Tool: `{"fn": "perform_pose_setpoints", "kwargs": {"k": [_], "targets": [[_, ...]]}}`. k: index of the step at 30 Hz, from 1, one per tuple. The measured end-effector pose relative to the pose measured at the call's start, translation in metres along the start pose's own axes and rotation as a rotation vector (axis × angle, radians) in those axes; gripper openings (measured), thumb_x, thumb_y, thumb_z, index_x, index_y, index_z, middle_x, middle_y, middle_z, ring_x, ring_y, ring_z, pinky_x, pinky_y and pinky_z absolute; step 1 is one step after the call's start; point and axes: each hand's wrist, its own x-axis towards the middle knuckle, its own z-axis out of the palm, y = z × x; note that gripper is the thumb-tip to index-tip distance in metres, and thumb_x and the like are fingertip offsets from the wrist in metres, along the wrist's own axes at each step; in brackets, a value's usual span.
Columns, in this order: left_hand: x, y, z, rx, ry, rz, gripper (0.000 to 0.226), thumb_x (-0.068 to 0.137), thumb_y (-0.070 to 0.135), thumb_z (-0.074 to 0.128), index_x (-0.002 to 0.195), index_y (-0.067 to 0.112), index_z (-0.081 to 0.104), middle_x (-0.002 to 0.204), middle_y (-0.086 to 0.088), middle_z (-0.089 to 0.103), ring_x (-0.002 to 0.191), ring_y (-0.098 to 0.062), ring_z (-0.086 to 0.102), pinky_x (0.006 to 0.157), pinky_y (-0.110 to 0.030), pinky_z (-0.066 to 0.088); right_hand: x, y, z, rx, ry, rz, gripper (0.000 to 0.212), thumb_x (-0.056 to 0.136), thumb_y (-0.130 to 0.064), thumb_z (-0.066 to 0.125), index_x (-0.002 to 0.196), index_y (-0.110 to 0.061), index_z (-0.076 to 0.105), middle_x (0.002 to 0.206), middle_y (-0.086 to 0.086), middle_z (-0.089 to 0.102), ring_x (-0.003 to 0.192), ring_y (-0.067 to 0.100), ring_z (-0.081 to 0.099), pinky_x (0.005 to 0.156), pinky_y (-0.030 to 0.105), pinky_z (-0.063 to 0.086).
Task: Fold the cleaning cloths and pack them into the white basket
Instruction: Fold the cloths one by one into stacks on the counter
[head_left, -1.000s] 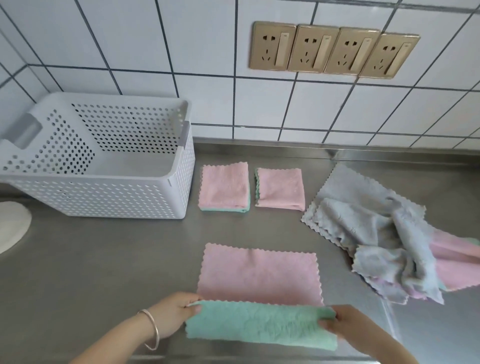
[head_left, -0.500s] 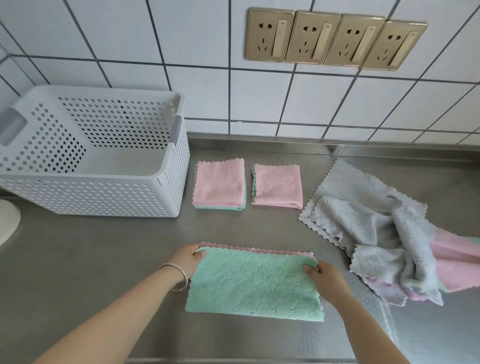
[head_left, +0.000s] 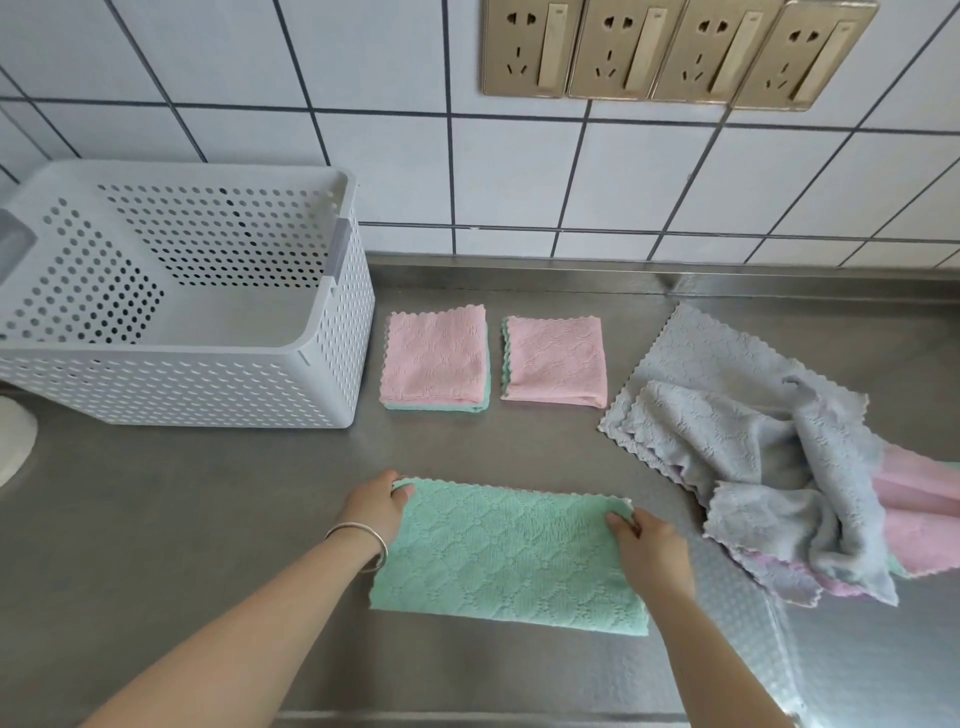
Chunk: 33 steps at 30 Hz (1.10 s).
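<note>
The cloth (head_left: 511, 558) lying flat is mint green with a quilted diamond pattern and a pink scalloped edge. Two folded cloths (head_left: 435, 361) (head_left: 555, 360) are pink over green. The heap (head_left: 769, 467) is grey and pink — same embossed weave. The basket (head_left: 208, 384) is white, dotted with holes; the bench (head_left: 156, 519) is dull steel grey.

The white basket (head_left: 332, 364) is running off the picture's left edge at the counter's (head_left: 182, 519) back left corner, so its left handle is only partly showing, and the white round object (head_left: 13, 447) beside it is being cut off too. The heap of unfolded cloths (head_left: 769, 467) is spilling past the right edge, its count being impossible to tell. The row of wall sockets (head_left: 675, 47) is being clipped by the top edge.
</note>
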Motion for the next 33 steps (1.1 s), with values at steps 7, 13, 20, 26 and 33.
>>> {"fn": "perform_pose_setpoints", "kwargs": {"k": [7, 13, 20, 26, 33], "targets": [[0.001, 0.002, 0.003, 0.133, 0.181, -0.077, 0.038, 0.084, 0.047, 0.055, 0.096, 0.011, 0.052, 0.098, -0.013, 0.065, 0.093, -0.033, 0.061, 0.074, -0.035, 0.047, -0.001, 0.005, -0.01, -0.046, 0.118, 0.169, 0.036, 0.085, -0.048, 0.056, 0.08, -0.013, 0.052, 0.072, 0.005, 0.058, 0.072, 0.026, 0.056, 0.057, 0.029, 0.039], [-0.025, 0.019, 0.028, 0.285, 0.39, 0.566, 0.025, 0.067, 0.032, 0.067, 0.086, 0.022, 0.054, 0.098, 0.001, 0.063, 0.088, -0.026, 0.062, 0.076, -0.035, 0.053, -0.022, 0.016, -0.009, 0.016, 0.141, 0.193, 0.031, 0.093, -0.037, 0.046, 0.105, -0.01, 0.056, 0.108, 0.012, 0.06, 0.084, 0.025, 0.049, 0.072, 0.033, 0.039], [-0.044, 0.036, 0.078, 0.725, -0.074, 0.892, 0.083, 0.074, 0.074, 0.024, 0.142, 0.039, -0.006, 0.154, 0.001, -0.018, 0.142, -0.024, -0.023, 0.112, -0.058, -0.015, -0.051, 0.013, -0.002, -0.259, -0.08, 0.19, 0.05, 0.087, -0.049, 0.041, 0.123, -0.017, 0.054, 0.122, 0.007, 0.051, 0.115, 0.025, 0.043, 0.084, 0.034, 0.037], [-0.044, 0.044, 0.074, 0.716, -0.211, 0.792, 0.093, 0.073, 0.075, 0.038, 0.139, 0.042, -0.019, 0.146, 0.0, -0.038, 0.134, -0.023, -0.04, 0.109, -0.056, -0.023, -0.065, 0.008, -0.004, -0.105, -0.129, 0.193, 0.028, 0.074, -0.033, 0.052, 0.096, -0.016, 0.058, 0.101, 0.003, 0.056, 0.093, 0.022, 0.054, 0.077, 0.031, 0.048], [-0.069, 0.086, 0.031, -0.259, -0.226, 0.396, 0.071, 0.081, 0.068, 0.039, 0.129, 0.018, 0.051, 0.141, -0.009, 0.047, 0.132, -0.021, 0.039, 0.108, -0.035, 0.029, -0.105, -0.043, 0.016, -0.182, 0.349, -0.426, 0.016, 0.057, -0.018, 0.063, 0.069, -0.021, 0.054, 0.062, -0.005, 0.059, 0.052, 0.022, 0.06, 0.042, 0.027, 0.038]]}}
